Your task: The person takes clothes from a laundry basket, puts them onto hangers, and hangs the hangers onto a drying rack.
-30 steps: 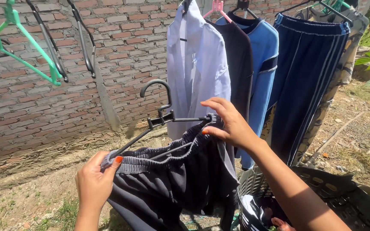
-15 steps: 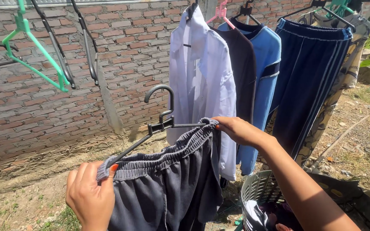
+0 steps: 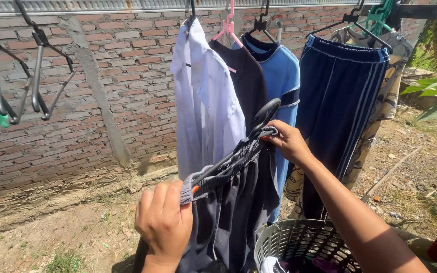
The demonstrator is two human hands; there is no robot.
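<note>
Both hands pinch the grey shorts' [image 3: 228, 212] waistband, left hand [image 3: 164, 222] low and right hand [image 3: 289, 142] high, stretching it along a black hanger [image 3: 259, 124] above the laundry basket [image 3: 299, 242]; next, I judge, comes lifting it to the rail [image 3: 127, 6].

We saw the laundry basket [image 3: 299, 242] cut off at the bottom edge; beside it, the dark shorts' [image 3: 233, 212] hems ran out of view.

Beyond the fingertips hang a white shirt [image 3: 206, 96], blue top [image 3: 281, 76] and navy trousers [image 3: 337, 101]; below them, a grey basket [image 3: 292, 242].
</note>
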